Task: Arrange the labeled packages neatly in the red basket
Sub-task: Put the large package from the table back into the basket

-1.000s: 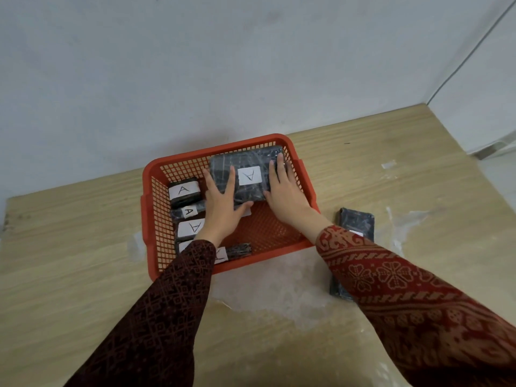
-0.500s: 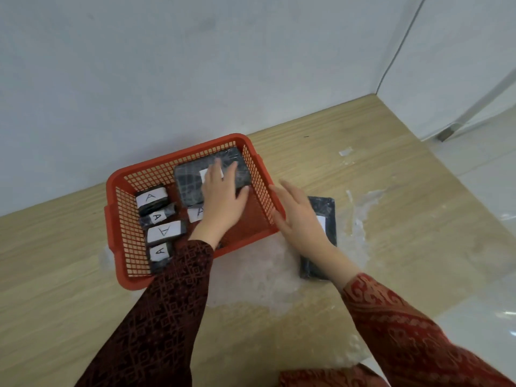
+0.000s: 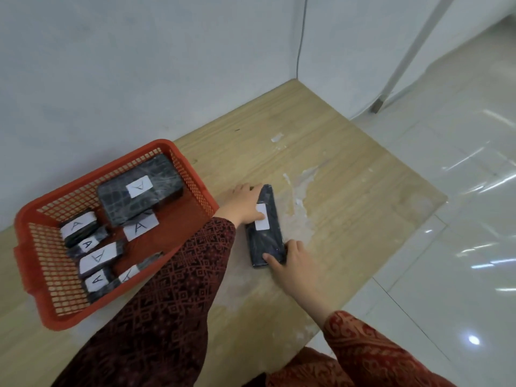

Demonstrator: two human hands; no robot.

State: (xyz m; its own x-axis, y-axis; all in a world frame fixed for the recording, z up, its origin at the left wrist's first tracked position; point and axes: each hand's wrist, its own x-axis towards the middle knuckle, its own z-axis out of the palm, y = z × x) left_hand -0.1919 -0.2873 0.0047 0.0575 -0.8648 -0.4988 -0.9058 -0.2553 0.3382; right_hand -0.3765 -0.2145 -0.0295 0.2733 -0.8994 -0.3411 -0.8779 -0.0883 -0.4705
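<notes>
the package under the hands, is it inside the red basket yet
No, the package lies on the wooden table beside the red basket, with both hands on its ends.

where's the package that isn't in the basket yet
In the head view, the long dark package lies on the wooden table, right of the red basket, between both hands.

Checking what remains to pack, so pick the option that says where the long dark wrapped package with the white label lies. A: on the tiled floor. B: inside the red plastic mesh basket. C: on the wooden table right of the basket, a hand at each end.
C: the long dark wrapped package lies on the wooden table outside the red plastic mesh basket, with the left hand at its far end and the right hand at its near end.
</notes>
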